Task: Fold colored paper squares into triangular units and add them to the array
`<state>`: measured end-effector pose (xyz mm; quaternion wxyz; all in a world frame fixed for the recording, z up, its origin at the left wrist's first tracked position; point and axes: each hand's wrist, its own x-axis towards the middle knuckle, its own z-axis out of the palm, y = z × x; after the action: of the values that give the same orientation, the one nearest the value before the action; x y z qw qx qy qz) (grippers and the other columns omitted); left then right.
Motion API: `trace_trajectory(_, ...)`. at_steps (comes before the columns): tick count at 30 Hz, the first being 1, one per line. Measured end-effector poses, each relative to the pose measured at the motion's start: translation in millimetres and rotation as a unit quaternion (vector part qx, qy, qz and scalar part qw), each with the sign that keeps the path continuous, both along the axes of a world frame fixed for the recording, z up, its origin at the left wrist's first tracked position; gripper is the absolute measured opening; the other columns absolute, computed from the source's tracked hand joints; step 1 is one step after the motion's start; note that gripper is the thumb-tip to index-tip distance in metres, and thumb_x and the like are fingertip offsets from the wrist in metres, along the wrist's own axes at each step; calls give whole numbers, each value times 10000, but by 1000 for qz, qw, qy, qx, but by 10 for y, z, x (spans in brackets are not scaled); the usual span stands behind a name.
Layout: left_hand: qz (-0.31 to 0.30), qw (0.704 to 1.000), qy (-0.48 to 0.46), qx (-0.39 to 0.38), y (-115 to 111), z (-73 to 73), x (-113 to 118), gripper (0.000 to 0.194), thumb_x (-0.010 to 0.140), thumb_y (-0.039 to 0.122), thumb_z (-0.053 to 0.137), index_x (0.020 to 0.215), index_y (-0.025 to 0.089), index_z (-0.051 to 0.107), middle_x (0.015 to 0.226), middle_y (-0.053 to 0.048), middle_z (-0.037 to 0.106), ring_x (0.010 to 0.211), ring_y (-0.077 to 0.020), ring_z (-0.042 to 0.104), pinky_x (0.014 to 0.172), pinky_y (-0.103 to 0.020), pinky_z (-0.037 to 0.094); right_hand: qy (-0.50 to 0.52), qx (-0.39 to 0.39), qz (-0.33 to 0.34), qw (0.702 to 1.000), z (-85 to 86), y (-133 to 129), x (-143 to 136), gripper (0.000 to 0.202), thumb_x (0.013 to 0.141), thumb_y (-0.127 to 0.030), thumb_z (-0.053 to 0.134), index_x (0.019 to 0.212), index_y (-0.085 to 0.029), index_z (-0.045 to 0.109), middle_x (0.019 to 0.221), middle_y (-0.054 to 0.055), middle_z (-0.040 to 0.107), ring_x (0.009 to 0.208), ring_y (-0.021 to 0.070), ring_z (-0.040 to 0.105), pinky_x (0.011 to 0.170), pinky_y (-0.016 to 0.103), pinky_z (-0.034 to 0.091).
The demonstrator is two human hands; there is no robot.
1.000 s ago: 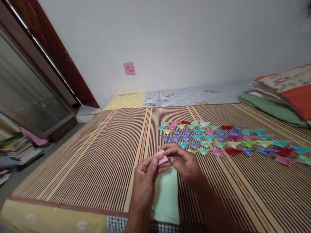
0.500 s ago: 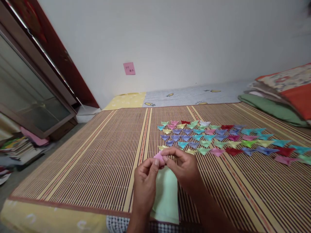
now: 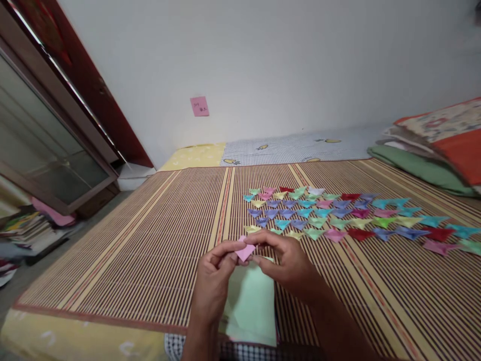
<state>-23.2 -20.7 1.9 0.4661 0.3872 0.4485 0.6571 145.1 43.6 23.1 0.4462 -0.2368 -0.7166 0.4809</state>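
A small pink paper (image 3: 245,253) is held between both hands, above the near part of a striped mat (image 3: 150,250). It is plain, pale pink and folded, with straight, crisp edges. Its broad visible face narrows to a pointed corner at the lower side, another corner points to the right, and a small piece of it rises above the fingers at the top. Fingers cover the rest, so the number of layers cannot be told.

The left hand (image 3: 214,268) grips the paper's left side, its forefinger across the upper part and its thumb lower down. The right hand (image 3: 285,255) holds the right side, its forefinger bent over the upper edge and its thumb just beside the lower one.

Below the hands, a larger pale green sheet (image 3: 253,301) lies at the near edge of the mat, partly hidden by the left hand and forearm. Beyond and to the right, folded paper pieces (image 3: 335,235) in blue, turquoise, green, yellow, pink and red stand in several rows, each with pointed ends.

At the mat's far right rest a green cushion (image 3: 417,168) and an orange patterned pillow (image 3: 458,143). A pink note (image 3: 199,106) with dark writing is on the wall (image 3: 263,60).
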Motion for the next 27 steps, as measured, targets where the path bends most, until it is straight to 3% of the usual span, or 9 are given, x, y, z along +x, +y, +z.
trace_trajectory(8,-4,999,-37,-2,1,27,-28,262,755,226,878,1013,205,839,821,-40,780,759,-135,706,779,-214,563,42,40,-41,997,-61,-23,-95,165,864,-142,742,990,-247,764,1031,21,780,1013,189,718,918,350,544)
trace_trajectory(17,50,997,44,37,3,66,43,109,820,256,820,906,196,850,944,-77,792,736,-146,699,704,-231,592,72,62,-56,994,-92,-28,-179,107,894,-133,722,885,-235,753,952,30,768,951,204,720,867,377,547)
trace_trajectory(23,96,994,34,38,22,36,97,116,808,268,834,882,178,827,829,-57,789,724,-147,717,716,-227,591,120,-13,-64,991,-123,-70,-271,99,895,-173,721,808,-220,719,906,37,746,949,221,713,870,390,544)
trace_trajectory(27,119,992,16,26,26,70,148,134,773,274,857,810,167,784,726,-31,767,693,-137,719,695,-206,585,134,-21,-53,989,-135,-60,-278,102,891,-152,708,817,-220,721,920,36,739,945,214,707,856,374,546)
